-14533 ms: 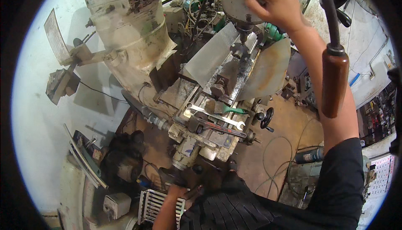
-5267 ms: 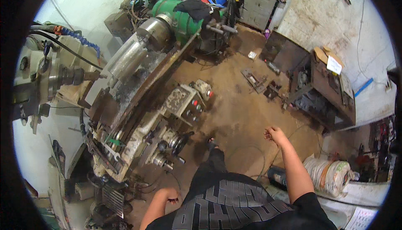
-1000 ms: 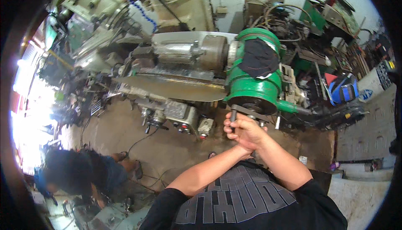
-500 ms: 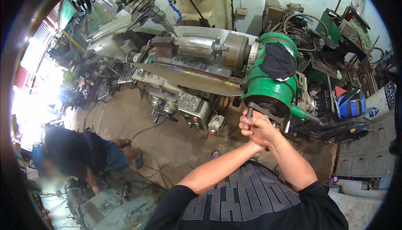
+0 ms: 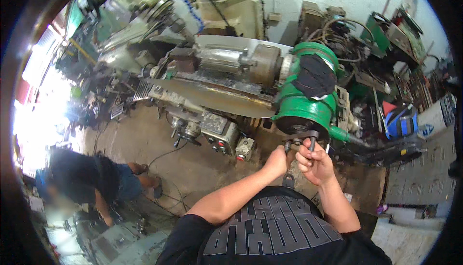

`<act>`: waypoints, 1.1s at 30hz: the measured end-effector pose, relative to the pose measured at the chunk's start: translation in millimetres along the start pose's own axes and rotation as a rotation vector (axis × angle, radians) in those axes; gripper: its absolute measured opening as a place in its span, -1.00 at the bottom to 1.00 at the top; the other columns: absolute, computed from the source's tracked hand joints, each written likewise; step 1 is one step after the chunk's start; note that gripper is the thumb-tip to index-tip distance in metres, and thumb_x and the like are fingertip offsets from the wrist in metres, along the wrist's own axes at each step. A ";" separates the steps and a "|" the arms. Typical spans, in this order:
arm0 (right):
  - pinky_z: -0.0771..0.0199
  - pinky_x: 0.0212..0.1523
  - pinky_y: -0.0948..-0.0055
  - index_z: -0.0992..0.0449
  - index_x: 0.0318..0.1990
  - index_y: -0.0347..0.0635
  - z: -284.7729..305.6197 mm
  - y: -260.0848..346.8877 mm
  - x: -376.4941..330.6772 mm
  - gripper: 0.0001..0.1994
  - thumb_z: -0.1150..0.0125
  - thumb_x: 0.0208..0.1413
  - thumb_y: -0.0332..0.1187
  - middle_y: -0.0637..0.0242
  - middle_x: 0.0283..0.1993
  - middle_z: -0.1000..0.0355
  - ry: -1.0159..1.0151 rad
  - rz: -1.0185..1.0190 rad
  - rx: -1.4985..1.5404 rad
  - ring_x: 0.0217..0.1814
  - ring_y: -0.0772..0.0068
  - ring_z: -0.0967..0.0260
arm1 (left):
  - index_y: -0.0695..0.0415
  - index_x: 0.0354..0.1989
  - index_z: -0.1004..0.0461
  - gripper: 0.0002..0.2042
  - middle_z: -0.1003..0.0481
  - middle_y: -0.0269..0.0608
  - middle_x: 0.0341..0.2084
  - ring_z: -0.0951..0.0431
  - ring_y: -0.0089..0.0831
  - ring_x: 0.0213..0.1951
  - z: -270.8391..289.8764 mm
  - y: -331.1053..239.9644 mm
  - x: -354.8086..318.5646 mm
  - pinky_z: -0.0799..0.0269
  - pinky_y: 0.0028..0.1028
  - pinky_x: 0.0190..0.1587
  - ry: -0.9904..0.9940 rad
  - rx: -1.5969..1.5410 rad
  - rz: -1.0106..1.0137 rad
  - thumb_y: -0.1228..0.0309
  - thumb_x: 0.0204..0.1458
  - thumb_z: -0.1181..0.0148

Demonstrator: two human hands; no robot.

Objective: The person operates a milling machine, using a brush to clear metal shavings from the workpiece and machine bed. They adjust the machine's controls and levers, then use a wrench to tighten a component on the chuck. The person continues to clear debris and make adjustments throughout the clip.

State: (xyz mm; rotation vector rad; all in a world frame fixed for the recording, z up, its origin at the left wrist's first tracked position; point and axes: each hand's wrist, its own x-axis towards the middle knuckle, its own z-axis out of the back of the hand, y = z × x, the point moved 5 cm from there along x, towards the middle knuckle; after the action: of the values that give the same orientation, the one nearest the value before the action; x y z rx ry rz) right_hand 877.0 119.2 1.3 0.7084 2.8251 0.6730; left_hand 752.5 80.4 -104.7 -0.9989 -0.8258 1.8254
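Upper centre of the frame: a pale machine column [image 5: 226,4] is seen against the wall. Lower left: another person [image 5: 87,173] is seen bent over grey-green machinery. Across the middle, a curved metal sheet [image 5: 217,102] is fixed along the near side of the machine bed. Right of centre, a green cylindrical housing [image 5: 308,113] is mounted at the end of the bed, with a black cloth [image 5: 314,76] draped over its top. To its left, a grey chuck [image 5: 265,64] and a shiny metal cylinder [image 5: 221,58] are lined up. Compared with half a second earlier, all of these are displaced slightly left and downward in the view.

The right hand [image 5: 316,163] is closed around a dark handle [image 5: 312,144], its fingers curled. The left hand [image 5: 278,159] is held just to its left, at a short dark cylindrical piece [image 5: 288,145]; its fingers are largely hidden, so whether that piece is gripped cannot be told. Previously the wrists were overlapped; now the hands are seen side by side, apart. The crank arm [image 5: 305,135] is located just below the housing, right of centre. The gripped handle, previously at its left end, is now found at its right end.
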 end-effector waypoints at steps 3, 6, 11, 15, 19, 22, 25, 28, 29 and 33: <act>-0.03 -0.51 0.61 -0.36 0.06 -0.04 14.8 6.8 -11.0 -0.67 -0.25 0.15 -0.36 0.46 -0.27 -0.22 -0.036 -0.062 -0.011 -0.39 0.58 -0.13 | 0.42 -0.14 -0.44 -0.51 -0.58 0.38 -0.33 -0.66 0.19 -0.22 10.6 -2.1 0.4 -0.55 -0.04 -0.19 0.040 0.003 -0.029 0.08 0.23 -0.22; -0.08 -0.52 0.57 -0.38 0.10 -0.09 31.4 11.3 -25.9 -0.65 -0.24 0.16 -0.36 0.41 -0.21 -0.34 -0.016 -0.052 0.079 -0.40 0.53 -0.17 | 0.27 -0.16 -0.40 -0.62 -0.50 -0.10 -0.50 -0.53 -0.35 -0.54 25.9 -4.0 -9.8 -0.49 -0.28 -0.45 0.161 -0.374 0.250 0.12 0.31 -0.17; -0.36 -0.43 0.48 -0.34 0.20 -0.17 76.6 22.2 -71.9 -0.68 -0.06 0.34 -0.38 0.22 -0.01 -0.50 -0.577 -0.092 -0.633 -0.26 0.39 -0.50 | 0.12 -0.21 -0.28 -0.76 -0.33 -0.33 -0.56 -0.34 -0.51 -0.62 58.4 -48.2 -29.7 -0.49 -0.30 -0.41 0.306 -0.768 0.256 0.21 0.41 -0.03; -0.52 -0.26 0.47 -0.39 0.14 -0.27 79.4 87.6 -83.6 -0.73 -0.11 0.36 -0.41 0.31 -0.22 -0.49 -0.765 0.295 -1.160 -0.33 0.55 -0.46 | 0.09 -0.22 -0.28 -0.73 -0.34 -0.33 -0.56 -0.45 -0.43 -0.53 34.1 -86.8 -37.5 -0.55 -0.24 -0.33 0.437 -0.957 0.190 0.14 0.42 -0.01; -0.51 -0.15 0.36 -0.46 0.01 -0.32 84.5 162.2 -49.3 -0.81 -0.11 0.36 -0.40 0.16 -0.21 -0.55 -0.983 0.703 -1.678 -0.22 0.35 -0.53 | 0.09 -0.17 -0.28 -0.69 -0.41 -0.30 -0.48 -0.54 -0.41 -0.42 -19.1 -94.5 -33.7 -0.58 -0.33 -0.31 0.563 -0.888 0.204 0.07 0.43 0.03; -0.53 -0.02 0.09 -0.48 -0.01 -0.26 109.7 177.5 -8.2 -0.71 -0.10 0.33 -0.21 -0.05 -0.11 -0.57 -1.218 0.535 -1.871 -0.04 -0.06 -0.58 | 0.13 -0.12 -0.31 -0.67 -0.41 -0.31 -0.45 -0.51 -0.45 -0.36 -43.8 -72.6 -21.6 -0.58 -0.34 -0.27 0.588 -0.689 0.166 0.07 0.45 0.06; -0.53 0.01 -0.07 -0.49 -0.01 -0.24 126.3 177.9 0.8 -0.61 -0.05 0.30 -0.07 -0.08 -0.06 -0.57 -1.422 0.381 -1.928 -0.01 -0.18 -0.55 | 0.14 -0.11 -0.33 -0.68 -0.42 -0.30 -0.43 -0.49 -0.46 -0.34 -43.1 -37.1 -8.8 -0.58 -0.34 -0.19 0.560 -0.566 0.141 0.09 0.46 0.07; -0.52 0.03 -0.09 -0.50 0.01 -0.24 130.2 175.3 -1.5 -0.57 -0.04 0.29 -0.04 -0.13 -0.04 -0.57 -1.477 0.328 -1.947 -0.01 -0.23 -0.56 | 0.14 -0.11 -0.34 -0.70 -0.41 -0.29 -0.44 -0.48 -0.43 -0.35 -12.8 -4.3 -4.5 -0.53 -0.33 -0.19 0.462 -0.507 0.199 0.13 0.45 0.06; -0.52 0.04 -0.09 -0.51 0.02 -0.25 129.5 175.4 -3.1 -0.56 -0.04 0.29 -0.04 -0.15 -0.04 -0.58 -1.494 0.329 -1.962 -0.01 -0.24 -0.56 | 0.14 -0.12 -0.34 -0.71 -0.41 -0.29 -0.45 -0.48 -0.42 -0.35 0.5 -1.0 -4.9 -0.51 -0.31 -0.18 0.444 -0.542 0.198 0.13 0.45 0.05; -0.56 -0.02 -0.13 -0.48 -0.05 -0.28 129.0 174.9 0.1 -0.58 -0.03 0.25 -0.05 -0.10 -0.07 -0.56 -1.513 0.268 -2.021 -0.09 -0.24 -0.57 | 0.12 -0.21 -0.33 -0.69 -0.34 -0.33 -0.54 -0.43 -0.40 -0.38 51.9 -26.0 -18.1 -0.48 -0.26 -0.13 0.378 -0.751 0.132 0.13 0.45 0.08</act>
State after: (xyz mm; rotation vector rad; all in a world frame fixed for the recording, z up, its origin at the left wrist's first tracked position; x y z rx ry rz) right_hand 981.0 306.9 -33.0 0.5206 0.0932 1.4530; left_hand 722.0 67.3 -53.8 -1.8380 -1.2535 1.3558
